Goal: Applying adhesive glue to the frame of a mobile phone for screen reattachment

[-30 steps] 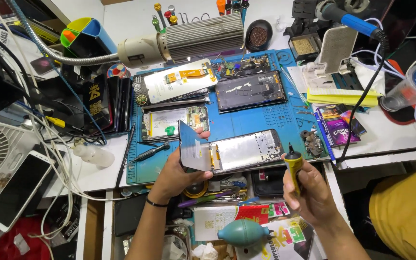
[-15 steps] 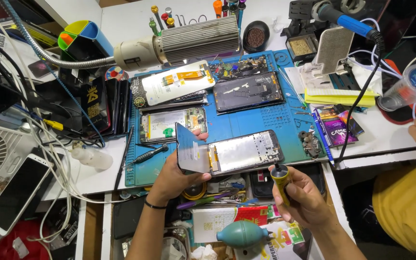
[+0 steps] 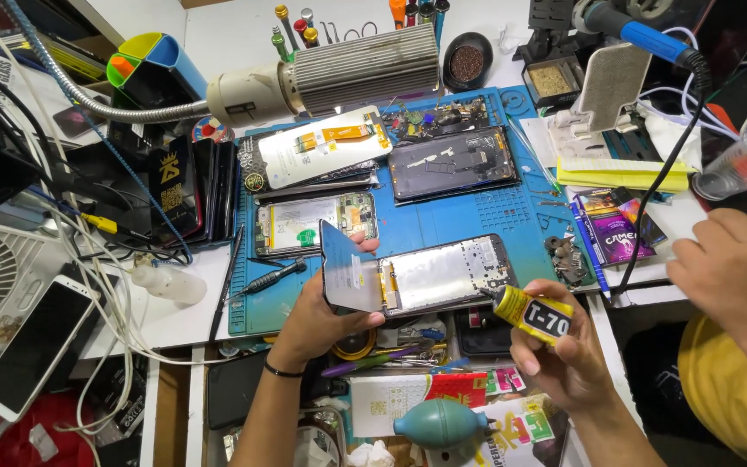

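While earlier lower, right hand clamped on glue tube, nozzle now at phone frame; left hand gripping frame.

Co-worker's hand cut off, rt edge

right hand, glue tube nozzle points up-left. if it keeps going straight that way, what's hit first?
Probably the open phone frame: the tube in the right hand already has its nozzle at the frame's lower right edge. Contact itself can't be judged from this view.
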